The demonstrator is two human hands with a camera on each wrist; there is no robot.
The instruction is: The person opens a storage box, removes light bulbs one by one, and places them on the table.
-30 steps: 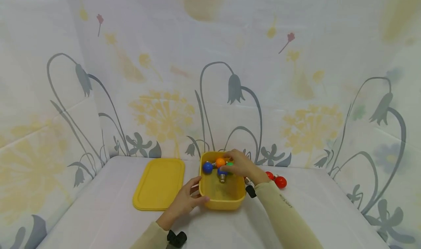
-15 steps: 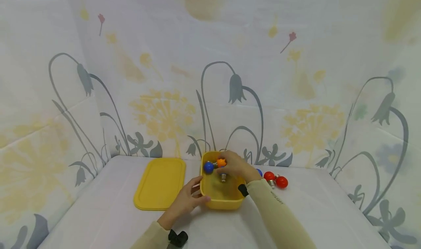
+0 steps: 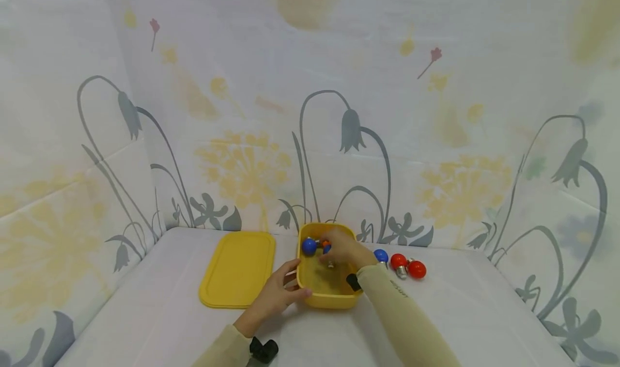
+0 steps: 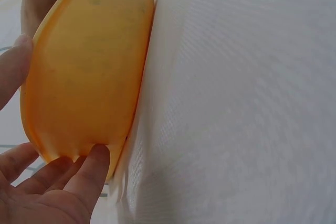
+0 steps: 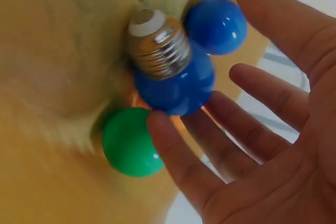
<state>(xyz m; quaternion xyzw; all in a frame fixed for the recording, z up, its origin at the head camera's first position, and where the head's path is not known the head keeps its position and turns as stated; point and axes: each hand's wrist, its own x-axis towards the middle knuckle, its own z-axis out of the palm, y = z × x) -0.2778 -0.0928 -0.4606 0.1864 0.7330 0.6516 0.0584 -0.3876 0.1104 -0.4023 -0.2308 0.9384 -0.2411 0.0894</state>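
Note:
My left hand (image 3: 276, 297) grips the near left corner of a yellow plastic container (image 3: 334, 302), fingertips on its side wall and thumb at the front. My right hand (image 3: 343, 249) reaches into the container. Its fingers are spread and half straight in the right wrist view, fingertips right at a blue light bulb (image 5: 178, 87) with a metal screw base. A green bulb (image 5: 134, 142) lies beside the index fingertip. Near the thumb is a second blue bulb (image 5: 220, 24). An orange bulb (image 3: 326, 244) is mostly hidden by the right hand.
A flat yellow lid (image 3: 237, 270) lies left of the container on the white-covered table. To the right lie a blue bulb (image 3: 381, 256) and two red bulbs, one red bulb (image 3: 417, 269) farthest right. A patterned cloth (image 3: 310, 141) stands behind.
My right forearm has shifted left and the hand has moved lower into the container, over the bulbs. The blue bulb outside has come out from behind the arm. The left hand keeps its hold.

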